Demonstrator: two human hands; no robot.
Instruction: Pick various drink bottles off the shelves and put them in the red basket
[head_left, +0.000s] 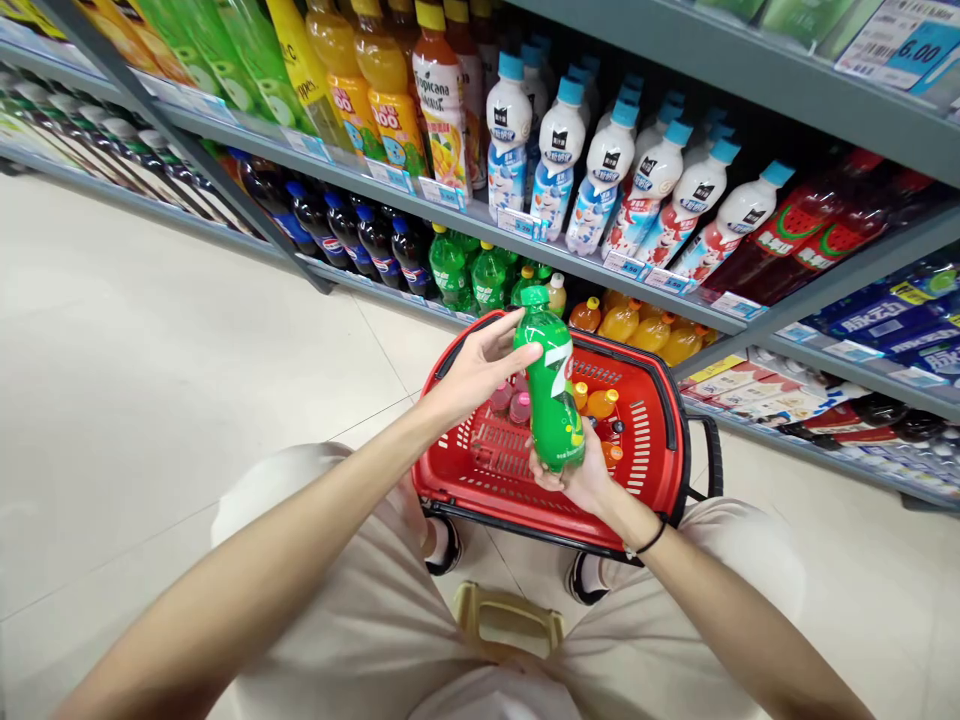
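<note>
A green 7UP bottle (553,395) with a green cap stands slightly tilted above the red shopping basket (442,487). My right hand (581,472) is closed around its lower end from below, with a dark band on the wrist. At the bottle's upper left side is my left hand (491,360), its fingers stretched out and its thumb overlapping the shoulder of the bottle. How firmly that hand touches it cannot be made out. Inside the basket lie pink-capped bottles (519,406) and orange drink bottles (601,403), partly hidden by the 7UP bottle and my right hand.
Shelves (375,180) of drinks run along the far side, with white blue-capped bottles (559,150) in the middle. Below them are green soda bottles (450,268) and cola bottles (373,240). The basket's black handle (714,455) sticks out right. A beige stool (510,605) shows between my legs.
</note>
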